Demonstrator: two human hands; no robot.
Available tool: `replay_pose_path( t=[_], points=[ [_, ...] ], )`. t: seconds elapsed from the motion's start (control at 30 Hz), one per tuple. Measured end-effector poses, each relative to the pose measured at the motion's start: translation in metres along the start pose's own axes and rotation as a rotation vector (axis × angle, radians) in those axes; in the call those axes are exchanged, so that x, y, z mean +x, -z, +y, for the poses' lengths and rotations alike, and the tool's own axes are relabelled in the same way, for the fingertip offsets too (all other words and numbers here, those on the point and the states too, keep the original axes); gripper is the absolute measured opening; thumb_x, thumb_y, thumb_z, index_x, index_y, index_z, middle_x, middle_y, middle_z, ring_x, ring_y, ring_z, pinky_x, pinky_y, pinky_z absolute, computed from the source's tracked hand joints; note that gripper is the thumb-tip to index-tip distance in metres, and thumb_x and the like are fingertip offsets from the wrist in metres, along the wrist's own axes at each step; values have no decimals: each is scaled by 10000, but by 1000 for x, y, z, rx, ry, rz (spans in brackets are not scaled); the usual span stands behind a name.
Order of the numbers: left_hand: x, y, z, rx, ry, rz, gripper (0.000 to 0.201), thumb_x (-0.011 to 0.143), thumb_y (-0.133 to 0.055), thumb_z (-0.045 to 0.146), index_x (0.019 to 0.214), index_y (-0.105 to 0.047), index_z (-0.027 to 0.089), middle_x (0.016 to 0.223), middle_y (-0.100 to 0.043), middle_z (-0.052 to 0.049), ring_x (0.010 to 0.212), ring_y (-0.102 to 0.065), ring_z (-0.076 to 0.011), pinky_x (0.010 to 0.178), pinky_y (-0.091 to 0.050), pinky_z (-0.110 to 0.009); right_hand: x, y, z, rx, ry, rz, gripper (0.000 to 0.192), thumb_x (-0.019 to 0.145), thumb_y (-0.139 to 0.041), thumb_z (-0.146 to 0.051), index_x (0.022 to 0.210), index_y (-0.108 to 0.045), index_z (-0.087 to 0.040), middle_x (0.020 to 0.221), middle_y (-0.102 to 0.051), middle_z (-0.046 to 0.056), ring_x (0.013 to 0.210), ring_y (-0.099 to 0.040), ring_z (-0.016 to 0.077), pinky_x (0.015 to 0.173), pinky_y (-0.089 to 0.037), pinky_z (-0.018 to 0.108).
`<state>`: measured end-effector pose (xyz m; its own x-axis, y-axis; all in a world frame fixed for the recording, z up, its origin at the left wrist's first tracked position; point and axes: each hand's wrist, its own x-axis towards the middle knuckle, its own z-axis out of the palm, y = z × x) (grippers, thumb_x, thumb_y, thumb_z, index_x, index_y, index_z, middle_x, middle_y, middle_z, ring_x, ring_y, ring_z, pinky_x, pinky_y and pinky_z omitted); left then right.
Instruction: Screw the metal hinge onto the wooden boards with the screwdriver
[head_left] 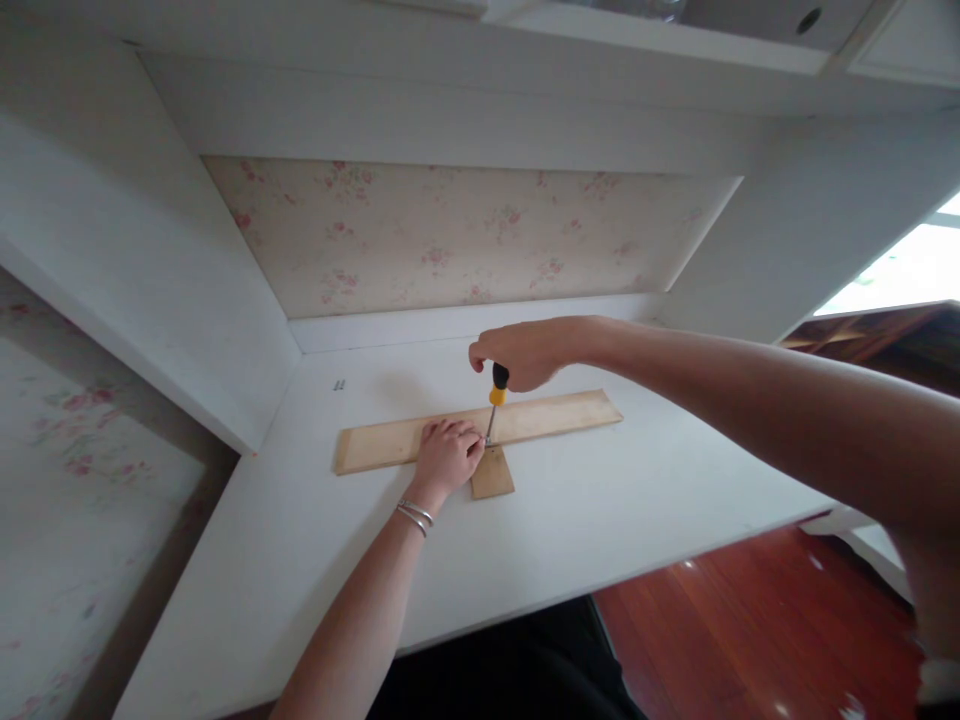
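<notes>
Two hands at one joint: right hand [525,352] gripping upright screwdriver [495,395] from above; left hand [448,455] pressing long plank [555,414] flat, fingers curled at tip.

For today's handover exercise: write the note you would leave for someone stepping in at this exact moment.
Right hand: gripping the screwdriver upright, tip at the join.
Left hand: pressing on the long wooden strip, fingers beside the tip.
The strip lies on the white desk, across a short wooden piece.
Done: pieces laid crosswise.
Left: whether any screw is seated cannot be told; check first.
</notes>
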<state>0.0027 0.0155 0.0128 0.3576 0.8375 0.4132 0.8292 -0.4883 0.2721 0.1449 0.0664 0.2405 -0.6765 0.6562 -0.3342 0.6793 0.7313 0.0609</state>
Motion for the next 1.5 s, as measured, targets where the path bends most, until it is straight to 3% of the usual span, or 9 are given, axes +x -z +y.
replay_pose_path(
  t=[0.17, 0.37, 0.5, 0.57, 0.7, 1.1, 1.23, 1.4, 1.5],
  points=[
    [0, 0, 0, 4, 9, -2, 240, 887, -469, 305, 839, -701, 270, 1073, -665, -7, 994, -536, -198, 918, -337, -398, 2, -4, 3, 21, -132, 40, 481, 790, -527, -483, 1162, -534, -177, 999, -624, 123, 765, -582, 202, 617, -364, 293],
    [0, 1, 1, -2, 6, -1, 222, 881, -478, 297, 847, -696, 276, 1051, -670, -3, 993, -540, -195, 930, -335, -395, 5, -7, 9, 26, 88, 63, 582, 651, -685, -337, 1193, -517, -204, 1210, -518, 124, 846, -572, 191, 638, -382, 268],
    [0, 1, 1, 0, 5, 1, 217, 881, -478, 292, 836, -689, 267, 1050, -670, 1, 984, -544, -192, 924, -335, -394, 8, -6, 5, -2, -107, 113, 540, 775, -502, -578, 1110, -563, -159, 1075, -582, 150, 812, -577, 227, 630, -375, 307],
    [0, 1, 1, 0, 4, 0, 222, 884, -472, 291, 837, -688, 268, 1052, -670, 0, 984, -544, -191, 923, -336, -393, 8, -4, 4, -29, -156, 83, 455, 856, -398, -505, 1049, -587, -139, 957, -619, 151, 770, -579, 225, 617, -361, 314],
    [0, 1, 1, 0, 10, -1, 227, 884, -474, 298, 835, -693, 267, 1064, -667, -5, 990, -539, -195, 932, -331, -394, 6, -1, 6, 15, 4, 63, 392, 754, -545, -264, 1138, -549, -185, 1086, -604, 118, 758, -575, 175, 612, -362, 280],
    [1, 0, 1, 0, 10, 4, 221, 883, -476, 293, 836, -692, 275, 1047, -672, 4, 977, -544, -190, 925, -332, -394, 7, -1, 3, -6, -101, 38, 402, 715, -596, -392, 1066, -590, -195, 1017, -632, 108, 734, -569, 199, 564, -337, 291],
    [1, 1, 1, -12, 10, 0, 220, 883, -475, 289, 837, -690, 269, 1046, -670, -1, 978, -544, -187, 927, -333, -388, 8, -4, 3, -62, -142, 111, 367, 806, -461, -462, 974, -616, -176, 939, -637, 120, 763, -577, 232, 566, -323, 305],
    [1, 2, 2, -13, 12, -15, 213, 876, -485, 275, 834, -693, 270, 1054, -668, -5, 988, -540, -188, 937, -332, -390, 6, -3, 5, 0, -50, 86, 498, 709, -567, -282, 1202, -524, -231, 1206, -557, 108, 760, -577, 188, 551, -327, 279],
    [1, 2, 2, -3, 14, -10, 214, 878, -481, 280, 839, -692, 269, 1065, -666, -6, 989, -538, -192, 932, -332, -394, 6, -2, 5, -2, -138, 99, 451, 751, -552, -399, 1158, -559, -205, 1104, -611, 118, 799, -580, 219, 573, -335, 289]
  ],
)
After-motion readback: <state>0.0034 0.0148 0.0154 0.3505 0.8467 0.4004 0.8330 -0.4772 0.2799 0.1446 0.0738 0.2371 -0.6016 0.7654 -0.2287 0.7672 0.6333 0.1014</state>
